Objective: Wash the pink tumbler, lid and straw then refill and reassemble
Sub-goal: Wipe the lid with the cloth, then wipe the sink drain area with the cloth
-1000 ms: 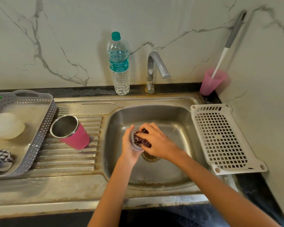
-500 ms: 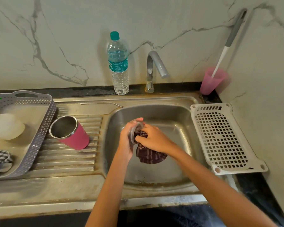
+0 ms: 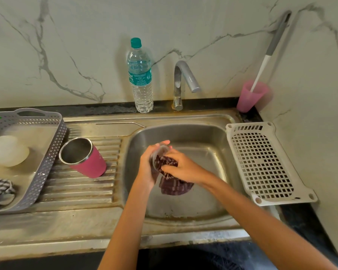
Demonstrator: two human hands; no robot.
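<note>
Over the steel sink basin (image 3: 207,141), my left hand (image 3: 147,166) grips the clear lid (image 3: 160,151) on edge. My right hand (image 3: 180,168) presses a dark purple scrub cloth (image 3: 174,186) against the lid's face; the cloth hangs down below both hands. The pink tumbler (image 3: 86,158), steel inside, lies tilted on the ribbed drainboard left of the basin, its mouth facing up and left. A thin metal straw (image 3: 119,123) lies flat along the back of the drainboard.
A water bottle (image 3: 140,76) stands behind the sink beside the tap (image 3: 183,80), which is not running. A grey basket (image 3: 37,158) with a white container and checked cloth sits left. A white perforated tray (image 3: 265,164) lies right; a pink cup (image 3: 252,96) holds a brush.
Both hands have lifted the lid slightly toward the back of the basin. The cloth, bunched under my right hand a second ago, now hangs open below it.
</note>
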